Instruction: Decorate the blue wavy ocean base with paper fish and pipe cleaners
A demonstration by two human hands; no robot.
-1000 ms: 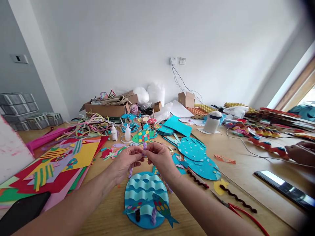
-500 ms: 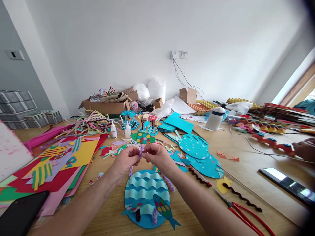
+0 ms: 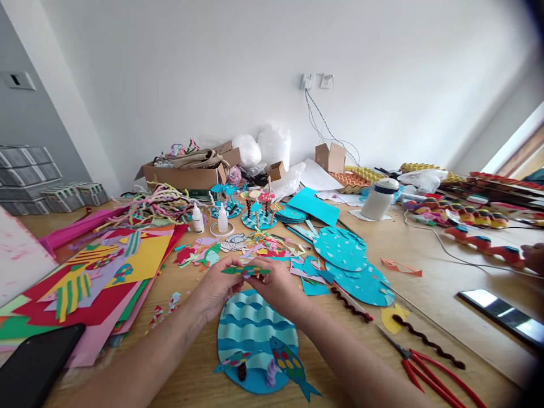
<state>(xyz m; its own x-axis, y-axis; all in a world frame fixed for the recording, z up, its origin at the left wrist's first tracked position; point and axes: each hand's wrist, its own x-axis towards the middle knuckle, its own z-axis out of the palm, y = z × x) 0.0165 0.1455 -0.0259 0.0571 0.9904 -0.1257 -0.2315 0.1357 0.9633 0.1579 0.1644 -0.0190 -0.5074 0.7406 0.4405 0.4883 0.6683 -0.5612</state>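
A green paper fish with coloured dots [image 3: 245, 271] is tilted nearly edge-on between my two hands. My left hand [image 3: 219, 286] has its fingers closed at the fish's left part, and my right hand [image 3: 278, 286] grips it from the other side. A trace of purple shows below the fish; most of the twisted purple stem is hidden by my fingers. Just under my hands lies a blue oval base with wavy paper strips [image 3: 255, 326]. On its near edge a blue spotted fish [image 3: 291, 362] and a smaller fish [image 3: 233, 360] stand on twisted stems.
Red-handled scissors [image 3: 429, 362], a brown twisted stem [image 3: 429, 343] and a phone [image 3: 501, 317] lie to the right. Coloured paper sheets [image 3: 148, 258] and a black phone [image 3: 42, 362] are at left. Glue bottles [image 3: 222, 220] stand behind. Another person's hand [image 3: 533, 258] shows at the right edge.
The green fish has come down and tipped from facing me to nearly edge-on. Both hands have lowered toward the base, and the purple stem is now mostly out of sight.
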